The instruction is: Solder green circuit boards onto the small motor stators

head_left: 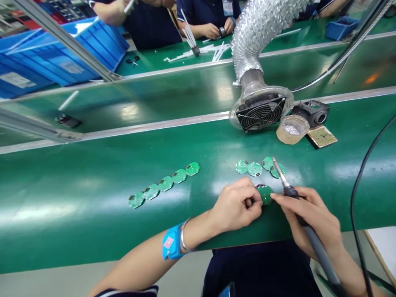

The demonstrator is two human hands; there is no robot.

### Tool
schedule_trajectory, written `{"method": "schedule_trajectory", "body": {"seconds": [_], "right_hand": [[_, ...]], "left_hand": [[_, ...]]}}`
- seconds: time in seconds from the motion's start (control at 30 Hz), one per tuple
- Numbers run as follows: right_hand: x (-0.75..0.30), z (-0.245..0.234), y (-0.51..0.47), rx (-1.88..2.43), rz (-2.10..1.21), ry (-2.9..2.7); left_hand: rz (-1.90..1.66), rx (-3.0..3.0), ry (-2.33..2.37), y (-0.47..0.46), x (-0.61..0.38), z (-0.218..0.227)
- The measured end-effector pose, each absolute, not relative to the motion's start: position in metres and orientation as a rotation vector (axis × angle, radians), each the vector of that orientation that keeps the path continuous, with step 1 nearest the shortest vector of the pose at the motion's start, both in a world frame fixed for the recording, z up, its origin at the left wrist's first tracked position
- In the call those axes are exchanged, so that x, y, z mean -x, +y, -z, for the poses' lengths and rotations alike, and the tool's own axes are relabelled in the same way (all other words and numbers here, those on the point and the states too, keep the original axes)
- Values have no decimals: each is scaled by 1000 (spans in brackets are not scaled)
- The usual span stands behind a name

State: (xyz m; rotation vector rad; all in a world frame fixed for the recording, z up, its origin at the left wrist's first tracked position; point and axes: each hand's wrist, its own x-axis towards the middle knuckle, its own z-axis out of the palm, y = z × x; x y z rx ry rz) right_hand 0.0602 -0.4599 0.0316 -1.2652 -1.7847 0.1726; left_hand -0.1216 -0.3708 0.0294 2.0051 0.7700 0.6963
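Ten green circuit boards [166, 183], one soldering iron [320, 251]

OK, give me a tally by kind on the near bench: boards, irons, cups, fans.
Boards: 10 (5 in the left row, 4 in the right group, 1 at the left hand)
Iron: 1, in the right hand
Cup: 1
Fan: 1
Total: 13
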Motion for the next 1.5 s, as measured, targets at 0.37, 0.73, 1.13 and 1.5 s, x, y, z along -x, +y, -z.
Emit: {"method": "schedule_trajectory", "body": {"seconds": [0.37,0.73,1.13,1.5], "right_hand": [[-78,-64,-500,1333,-422,-1855],[-73,-51,-496,1257,-363,-1841],[-81,-55,-491,1305,-203,-1787],[-58,-21,-442,1251,-353,-1853]], "left_hand": [[-786,-2255,720,-371,121,-30],[-804,-2322,761,-375,119,-29],[-781,-2345,785,-377,119,-28],[-708,-2632,387,-357,146,-28]]}}
